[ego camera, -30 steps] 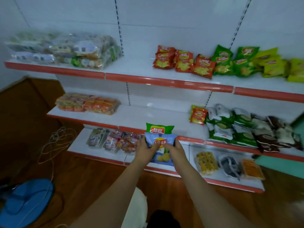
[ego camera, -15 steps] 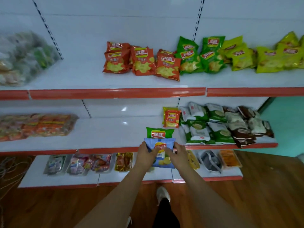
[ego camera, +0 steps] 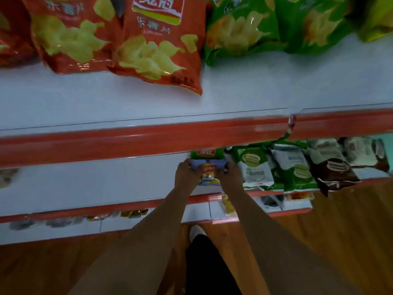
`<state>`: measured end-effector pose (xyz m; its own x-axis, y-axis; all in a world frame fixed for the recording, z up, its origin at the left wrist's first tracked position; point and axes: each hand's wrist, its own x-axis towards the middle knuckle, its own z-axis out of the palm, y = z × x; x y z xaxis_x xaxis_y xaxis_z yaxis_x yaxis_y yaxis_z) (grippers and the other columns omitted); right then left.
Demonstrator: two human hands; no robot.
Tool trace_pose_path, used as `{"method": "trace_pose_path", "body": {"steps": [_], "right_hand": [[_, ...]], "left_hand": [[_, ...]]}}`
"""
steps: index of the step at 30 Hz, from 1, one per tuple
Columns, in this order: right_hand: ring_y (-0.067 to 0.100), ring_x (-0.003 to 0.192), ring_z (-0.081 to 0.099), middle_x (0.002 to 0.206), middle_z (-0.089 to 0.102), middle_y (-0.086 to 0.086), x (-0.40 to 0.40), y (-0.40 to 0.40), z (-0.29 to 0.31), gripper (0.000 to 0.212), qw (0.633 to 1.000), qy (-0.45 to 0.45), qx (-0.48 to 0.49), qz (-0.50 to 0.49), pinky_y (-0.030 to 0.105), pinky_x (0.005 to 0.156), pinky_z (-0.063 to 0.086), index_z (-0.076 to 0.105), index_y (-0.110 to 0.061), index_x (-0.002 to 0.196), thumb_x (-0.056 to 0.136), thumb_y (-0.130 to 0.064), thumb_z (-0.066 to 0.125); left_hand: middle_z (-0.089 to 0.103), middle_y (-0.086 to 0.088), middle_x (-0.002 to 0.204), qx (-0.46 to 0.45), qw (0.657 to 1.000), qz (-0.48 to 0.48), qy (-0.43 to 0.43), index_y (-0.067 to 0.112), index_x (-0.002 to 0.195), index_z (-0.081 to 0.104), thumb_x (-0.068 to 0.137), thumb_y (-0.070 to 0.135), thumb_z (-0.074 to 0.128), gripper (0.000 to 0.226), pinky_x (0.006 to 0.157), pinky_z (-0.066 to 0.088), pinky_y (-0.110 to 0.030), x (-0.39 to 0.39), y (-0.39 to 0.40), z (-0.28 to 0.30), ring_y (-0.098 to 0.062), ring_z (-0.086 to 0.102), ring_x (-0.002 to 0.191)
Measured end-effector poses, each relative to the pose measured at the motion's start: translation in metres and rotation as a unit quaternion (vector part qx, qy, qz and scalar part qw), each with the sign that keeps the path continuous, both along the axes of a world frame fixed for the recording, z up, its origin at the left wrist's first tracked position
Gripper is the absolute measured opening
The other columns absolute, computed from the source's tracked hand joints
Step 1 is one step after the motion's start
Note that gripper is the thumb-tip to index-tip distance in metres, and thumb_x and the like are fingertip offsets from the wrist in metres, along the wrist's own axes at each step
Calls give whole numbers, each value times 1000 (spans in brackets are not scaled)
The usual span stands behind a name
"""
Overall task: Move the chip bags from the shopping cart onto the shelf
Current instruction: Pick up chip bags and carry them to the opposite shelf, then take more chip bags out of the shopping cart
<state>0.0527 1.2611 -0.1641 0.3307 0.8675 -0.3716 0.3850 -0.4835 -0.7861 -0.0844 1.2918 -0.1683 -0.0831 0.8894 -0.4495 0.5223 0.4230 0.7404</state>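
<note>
Both hands grip a stack of two chip bags over the middle shelf (ego camera: pixel 85 186). The blue chip bag (ego camera: pixel 209 173) lies in front, with the green chip bag (ego camera: pixel 207 153) behind it, its top partly hidden under the red edge of the upper shelf (ego camera: pixel 148 137). My left hand (ego camera: pixel 187 174) holds the stack's left side and my right hand (ego camera: pixel 230 174) its right side. The stack hangs just left of the green and white snack packs (ego camera: pixel 253 167). No shopping cart is in view.
Orange chip bags (ego camera: pixel 148 45) and green chip bags (ego camera: pixel 244 30) lie on the upper shelf, very close to the camera. Brown snack packs (ego camera: pixel 333 173) fill the middle shelf's right end. The bottom shelf (ego camera: pixel 148 220) carries small packets. My leg and shoe (ego camera: pixel 195 231) stand on the wooden floor.
The camera has moved much closer to the shelves, so the upper shelf fills the top of the view. Both hands have carried the two bags forward over the middle shelf.
</note>
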Motion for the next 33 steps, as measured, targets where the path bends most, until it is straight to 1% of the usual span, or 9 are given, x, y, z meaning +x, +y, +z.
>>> {"method": "trace_pose_path", "body": {"steps": [3,8,11,15,17,19,21,28,33], "right_hand": [[23,86,56,96,59,11,3,8,-12,27,999,3,-36,-9,18,63,29,53,8,116,97,-11,52],[38,111,57,126,57,21,-3,-1,-23,57,996,-31,-85,11,39,85,46,32,-3,144,94,-19,55],[38,111,58,122,58,21,-9,-12,-13,51,994,-78,-71,3,35,84,46,40,0,138,93,-16,56],[24,85,62,103,65,11,-38,-37,14,24,996,-70,-61,2,20,59,40,55,-6,109,88,-17,59],[29,94,64,109,65,15,-70,-53,31,31,995,-80,-46,36,27,68,49,56,-6,115,89,-23,59],[35,112,59,123,60,18,-112,-75,48,48,993,-88,-18,82,39,92,50,50,-5,130,89,-30,54],[33,123,52,135,54,17,-160,-102,70,54,986,-95,8,133,39,105,41,45,-5,138,92,-31,51],[32,118,56,127,60,11,-334,-243,134,42,943,-62,113,308,39,99,46,53,-13,128,89,-28,54],[24,127,50,141,50,7,-431,-354,172,49,886,-19,157,436,40,103,45,43,-18,140,94,-29,53]], "left_hand": [[69,-14,118,-35,999,-25,4,9,122,60,91,29,69,38,91,55,-37,3,7,-10,-31,67,106],[60,-14,130,-94,994,-50,-5,3,133,49,87,24,75,57,105,46,-40,0,1,1,-32,58,120],[58,-9,128,-101,993,-53,8,3,135,46,92,29,67,55,102,45,-39,-12,-11,18,-30,57,119],[46,-16,148,-95,995,-11,40,6,149,32,90,32,69,74,103,44,-37,-52,-40,36,-32,50,132],[43,-14,150,-79,996,17,40,11,152,29,89,36,70,79,108,42,-38,-82,-65,53,-29,47,135],[44,-12,150,-50,997,46,35,14,152,30,90,34,68,75,110,42,-40,-119,-98,72,-27,47,134],[45,-11,149,-10,996,82,34,15,150,34,91,30,66,69,101,50,-37,-163,-137,93,-28,54,128],[62,5,115,95,966,235,49,19,132,53,93,37,59,44,90,47,-27,-326,-340,153,-16,59,102],[50,0,146,112,922,364,65,26,145,43,98,42,53,51,103,50,-38,-409,-482,192,-20,54,127]]}}
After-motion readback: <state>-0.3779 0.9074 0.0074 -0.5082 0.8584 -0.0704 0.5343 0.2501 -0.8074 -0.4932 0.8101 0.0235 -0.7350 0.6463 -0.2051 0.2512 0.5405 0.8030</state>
